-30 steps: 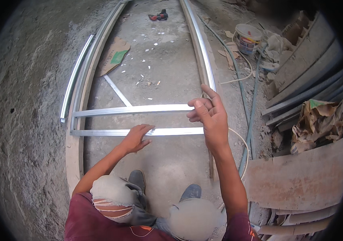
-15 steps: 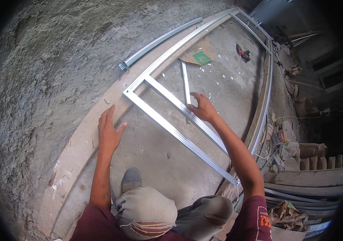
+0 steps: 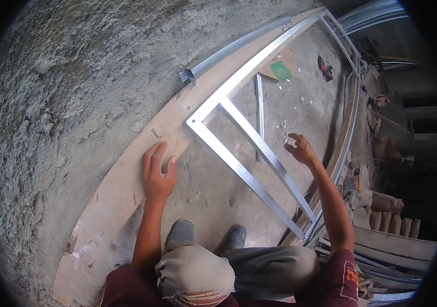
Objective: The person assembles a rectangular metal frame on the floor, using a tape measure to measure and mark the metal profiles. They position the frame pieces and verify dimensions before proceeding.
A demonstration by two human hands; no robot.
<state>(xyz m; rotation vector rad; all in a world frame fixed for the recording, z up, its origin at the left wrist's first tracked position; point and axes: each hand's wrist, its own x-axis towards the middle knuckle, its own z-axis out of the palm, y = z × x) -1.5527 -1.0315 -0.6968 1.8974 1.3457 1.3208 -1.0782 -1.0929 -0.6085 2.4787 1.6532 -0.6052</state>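
A long frame of shiny metal studs (image 3: 259, 59) lies over wooden planks, its near corner holding a crosspiece (image 3: 244, 176) and a second crosspiece (image 3: 267, 158) beside it. My left hand (image 3: 158, 171) rests at the edge of the left wooden plank (image 3: 121, 176), fingers spread and nothing held. Beyond the second crosspiece, my right hand (image 3: 301, 151) hovers over the floor with thumb and fingers curved apart, nothing visible between them. A loose metal strip (image 3: 260, 110) lies under the frame, left of that hand.
A metal channel (image 3: 236, 48) lies along the rough wall. Inside the frame are a red and black power drill (image 3: 325, 69), cardboard with a green patch (image 3: 281, 70) and small pale scraps. Stacked boards (image 3: 392, 238) and a sack (image 3: 387, 202) stand at the right.
My right hand has moved right, away from the second crosspiece, its fingers still curved. My left hand stays by the plank edge. The view has shifted, and both boots now show.
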